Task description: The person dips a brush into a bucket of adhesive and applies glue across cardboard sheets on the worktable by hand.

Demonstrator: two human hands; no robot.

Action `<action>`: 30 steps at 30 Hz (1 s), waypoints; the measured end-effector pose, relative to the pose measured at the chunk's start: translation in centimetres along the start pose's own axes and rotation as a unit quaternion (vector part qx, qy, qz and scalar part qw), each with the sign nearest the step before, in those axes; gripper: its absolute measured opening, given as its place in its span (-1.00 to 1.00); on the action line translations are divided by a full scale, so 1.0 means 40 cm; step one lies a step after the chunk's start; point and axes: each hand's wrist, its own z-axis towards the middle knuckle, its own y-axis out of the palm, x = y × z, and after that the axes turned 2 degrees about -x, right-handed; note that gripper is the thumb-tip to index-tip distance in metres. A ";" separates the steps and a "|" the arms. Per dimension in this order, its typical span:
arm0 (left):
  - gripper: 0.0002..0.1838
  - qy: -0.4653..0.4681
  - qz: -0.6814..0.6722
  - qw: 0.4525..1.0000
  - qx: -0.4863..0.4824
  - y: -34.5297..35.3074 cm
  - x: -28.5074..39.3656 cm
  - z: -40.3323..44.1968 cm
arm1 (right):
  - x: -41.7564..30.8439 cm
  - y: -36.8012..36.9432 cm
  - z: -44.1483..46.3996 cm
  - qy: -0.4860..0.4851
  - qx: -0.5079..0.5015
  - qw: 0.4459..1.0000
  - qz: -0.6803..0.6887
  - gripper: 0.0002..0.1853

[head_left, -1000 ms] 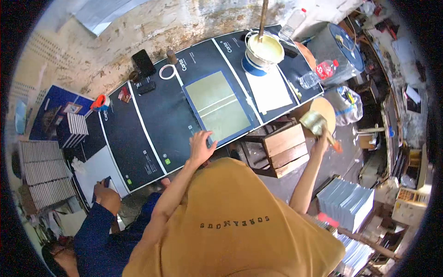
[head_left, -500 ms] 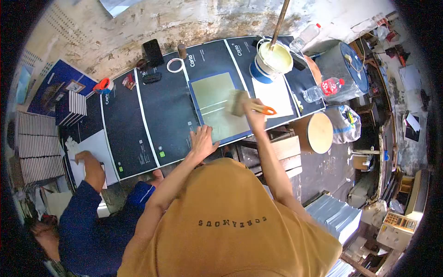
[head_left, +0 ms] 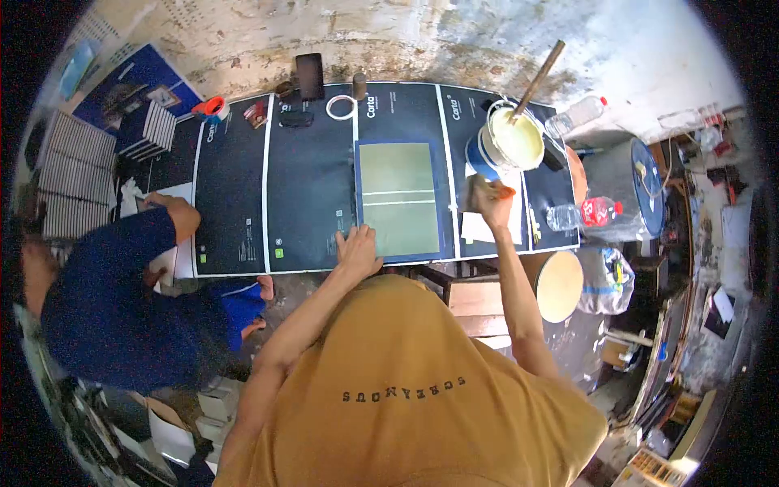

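Observation:
My right hand (head_left: 493, 207) grips a wide paste brush (head_left: 474, 195) with an orange handle end. Brush and hand are over a white paper (head_left: 487, 230), just below the bucket (head_left: 480, 154) of creamy paste, in which a wooden stick (head_left: 540, 81) leans. To the left lies a blue cover sheet (head_left: 445, 219) carrying greenish-grey boards (head_left: 398, 169), with pale lines across between them. My left hand (head_left: 357, 250) rests flat with fingers apart at the sheet's lower left corner. The brush stands apart from the sheet.
A co-worker in dark blue (head_left: 122, 292) bends over papers at the table's left end. Stacked books (head_left: 150, 131) stand behind. A tape roll (head_left: 211, 108), a white ring (head_left: 341, 107) and a red-labelled bottle (head_left: 599, 211) are on the table; a round stool (head_left: 560, 286) stands at front right.
My right hand has carried the brush rightward, off the boards to the white paper by the bucket. My left hand stays at the sheet's corner. The co-worker leans further over, and the view has shifted.

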 end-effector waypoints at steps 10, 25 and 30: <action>-0.37 -0.025 -0.057 0.998 0.021 -0.016 0.108 0.033 | -0.108 0.014 0.208 0.002 -0.091 0.978 0.186 -0.65; -0.67 -0.055 -0.084 0.990 0.096 0.068 0.220 0.025 | -0.231 0.470 0.540 -0.374 -0.486 0.790 0.019 -0.72; -0.54 -0.064 -0.097 0.991 0.064 0.085 0.214 0.024 | -0.351 0.587 0.477 -0.460 -0.406 0.780 -0.124 -0.70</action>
